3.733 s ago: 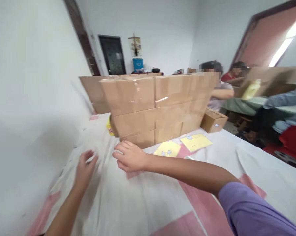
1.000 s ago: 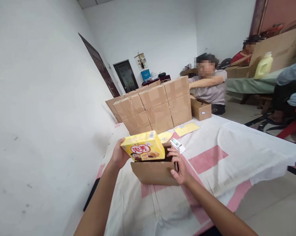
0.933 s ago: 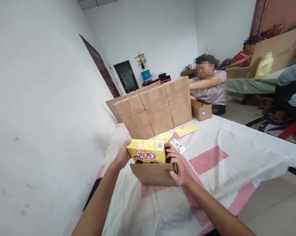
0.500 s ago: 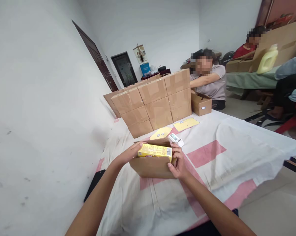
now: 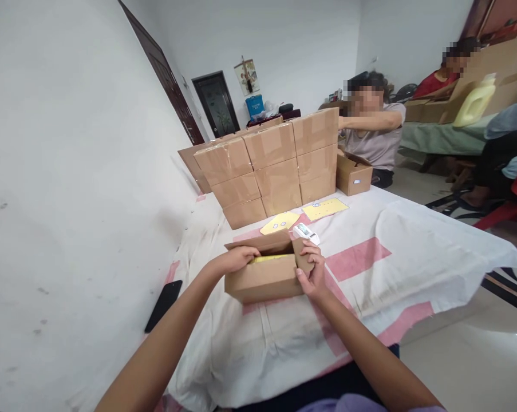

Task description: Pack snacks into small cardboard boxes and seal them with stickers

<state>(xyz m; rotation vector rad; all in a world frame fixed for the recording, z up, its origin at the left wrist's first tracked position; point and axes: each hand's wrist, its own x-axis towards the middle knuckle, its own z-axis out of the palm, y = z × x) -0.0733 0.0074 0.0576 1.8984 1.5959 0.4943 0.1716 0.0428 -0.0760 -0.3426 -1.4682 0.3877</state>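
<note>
An open cardboard box (image 5: 262, 285) sits on the cloth-covered table in front of me. Inside it, low down, lies a yellow printed box (image 5: 275, 258), with only a thin strip of its top showing. My left hand (image 5: 240, 259) reaches over the left end, fingers bent down at the yellow box; its fingertips are partly hidden. At the right end, my right hand (image 5: 313, 272) grips the cardboard box's side and raised flap, thumb in front and fingers behind. Just behind the box lies a small white device (image 5: 305, 233) with a screen.
Stacked sealed cartons (image 5: 277, 169) stand behind, with two yellow cards (image 5: 326, 209) before them. A black phone (image 5: 164, 306) lies at the left by the wall. Beyond the table, a person (image 5: 374, 129) sits beside another open carton (image 5: 355, 176). A yellow jug (image 5: 476, 103) stands farther right.
The yellow box has gone down into the cardboard box, from sticking out above the rim to nearly hidden. My left hand has moved slightly right with it; the right flap now stands up under my right hand.
</note>
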